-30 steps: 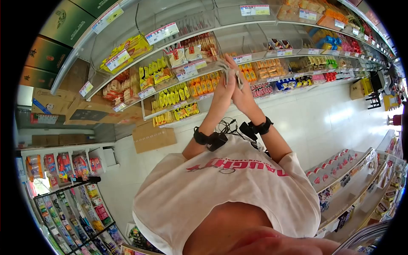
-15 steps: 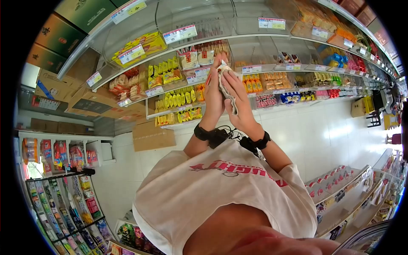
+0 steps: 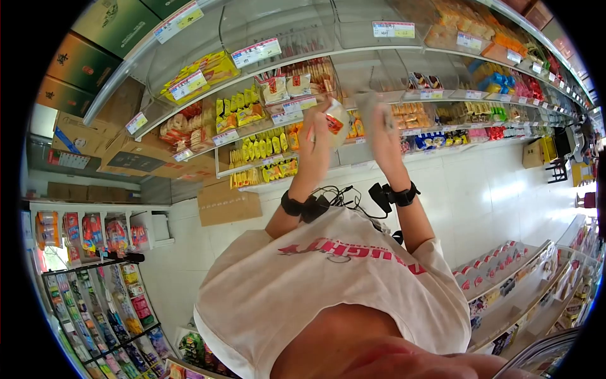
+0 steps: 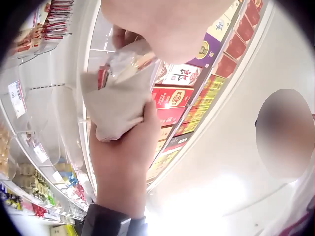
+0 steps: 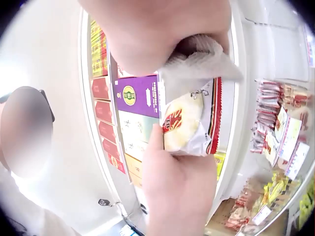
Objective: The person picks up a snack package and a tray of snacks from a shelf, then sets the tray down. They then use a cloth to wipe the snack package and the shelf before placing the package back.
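Observation:
In the head view my left hand (image 3: 314,142) grips a wrapped round pastry (image 3: 336,124) in a clear and white packet with a red label. The right wrist view shows the pastry packet (image 5: 184,123) more closely, the left thumb (image 5: 155,140) along its near edge. My right hand (image 3: 386,142), motion-blurred, holds a greyish-white cloth (image 3: 372,110) a little to the right of the packet. The left wrist view has the cloth (image 4: 115,108) draped over the right hand's fingers, overlapping the packet (image 4: 130,66).
Ahead stands a shelf with clear bins of wrapped snacks (image 3: 255,148) and price labels (image 3: 255,52). White packets (image 3: 285,87) like the held one sit in one bin. Gift boxes (image 3: 79,66) and cardboard cartons (image 3: 142,145) stand at left. Flattened cardboard (image 3: 228,201) lies on the floor.
One second ago both palms were pressed together around the cloth. Half a second ago they tilted left with the cloth between them; now the hands are apart, packet in the left, cloth in the right.

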Demonstrator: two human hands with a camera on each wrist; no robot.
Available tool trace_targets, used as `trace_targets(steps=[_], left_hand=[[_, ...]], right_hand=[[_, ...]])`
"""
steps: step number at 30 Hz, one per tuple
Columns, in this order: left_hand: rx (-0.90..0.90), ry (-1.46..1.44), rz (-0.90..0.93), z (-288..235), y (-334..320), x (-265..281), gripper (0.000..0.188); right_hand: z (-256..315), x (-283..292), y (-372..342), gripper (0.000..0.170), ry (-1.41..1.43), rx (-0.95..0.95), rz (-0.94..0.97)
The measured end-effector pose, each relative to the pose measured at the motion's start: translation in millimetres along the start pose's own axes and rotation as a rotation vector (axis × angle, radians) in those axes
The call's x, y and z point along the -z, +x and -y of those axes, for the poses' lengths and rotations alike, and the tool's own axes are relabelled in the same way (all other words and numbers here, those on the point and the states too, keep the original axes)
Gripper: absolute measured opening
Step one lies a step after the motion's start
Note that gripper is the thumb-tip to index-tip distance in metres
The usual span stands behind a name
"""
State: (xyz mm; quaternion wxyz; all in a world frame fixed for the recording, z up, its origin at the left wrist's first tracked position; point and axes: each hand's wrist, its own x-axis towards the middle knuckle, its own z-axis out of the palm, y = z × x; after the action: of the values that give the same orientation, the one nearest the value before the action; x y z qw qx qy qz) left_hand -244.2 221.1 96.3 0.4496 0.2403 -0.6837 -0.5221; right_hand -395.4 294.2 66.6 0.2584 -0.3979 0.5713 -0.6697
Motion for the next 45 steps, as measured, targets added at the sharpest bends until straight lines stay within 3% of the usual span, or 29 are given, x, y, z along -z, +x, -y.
trace_targets(steps=[2,3,7,10,11,13,17,20,21,23,26,28,31,37,40,43,45], left_hand=[[0.088,0.038,-0.127,15.7,-1.7,-0.6,0.045],[-0.013,-0.031,-0.241,22.0,2.0,-4.2,0.038],[0.212,-0.101,-0.167,4.3,4.2,0.1,0.040],[0.043,0.037,-0.060,8.2,8.6,-0.1,0.038],[0.083,0.035,-0.042,8.0,9.3,1.0,0.037],[0.162,0.029,-0.009,6.5,10.3,3.6,0.034],[0.138,0.031,-0.185,5.9,13.2,0.6,0.036],[0.115,-0.004,-0.324,4.7,18.9,-4.9,0.039],[0.091,0.001,-0.326,10.2,20.3,-7.8,0.039],[0.064,0.009,-0.284,12.4,20.6,-17.1,0.041],[0.052,-0.013,-0.188,10.5,17.8,-30.9,0.041],[0.034,-0.066,-0.160,14.8,19.3,-32.0,0.040],[0.306,-0.209,0.085,22.3,17.6,-27.6,0.037],[0.280,-0.250,-0.012,21.8,17.2,-29.3,0.033],[0.301,-0.296,0.046,19.0,19.2,-21.4,0.033],[0.156,-0.287,-0.005,11.7,14.1,-20.9,0.033],[0.123,-0.262,-0.033,9.7,15.4,-11.2,0.035]], right_hand=[[12.8,-8.3,-6.4,0.033,-0.072,-0.057,0.160],[21.2,-17.2,-12.5,0.033,-0.086,-0.032,0.187],[19.5,-13.7,-14.9,0.033,-0.064,-0.089,0.203],[15.1,-0.9,-14.4,0.035,-0.086,-0.091,0.247],[14.8,4.0,-14.5,0.036,-0.086,-0.076,0.259],[3.6,14.7,-20.0,0.037,0.043,-0.133,0.208],[-6.4,33.9,-18.9,0.038,0.366,-0.178,0.057],[3.3,26.0,-11.5,0.037,0.443,-0.280,-0.257],[-5.3,21.4,-15.1,0.033,0.382,-0.297,-0.211],[-29.4,9.6,-27.2,0.024,0.262,-0.329,-0.125],[4.8,-1.9,-35.4,0.017,0.161,-0.214,0.125],[3.0,8.9,-30.0,0.017,0.145,-0.200,0.044],[9.6,23.5,-22.8,0.018,0.071,-0.189,-0.058],[4.0,9.0,-30.9,0.022,0.187,-0.188,-0.102],[11.3,11.0,-33.5,0.026,0.158,-0.203,-0.028],[-28.4,43.4,-29.6,0.027,-0.245,-0.017,0.018],[-9.6,63.1,-24.7,0.028,-0.049,-0.142,-0.178]])
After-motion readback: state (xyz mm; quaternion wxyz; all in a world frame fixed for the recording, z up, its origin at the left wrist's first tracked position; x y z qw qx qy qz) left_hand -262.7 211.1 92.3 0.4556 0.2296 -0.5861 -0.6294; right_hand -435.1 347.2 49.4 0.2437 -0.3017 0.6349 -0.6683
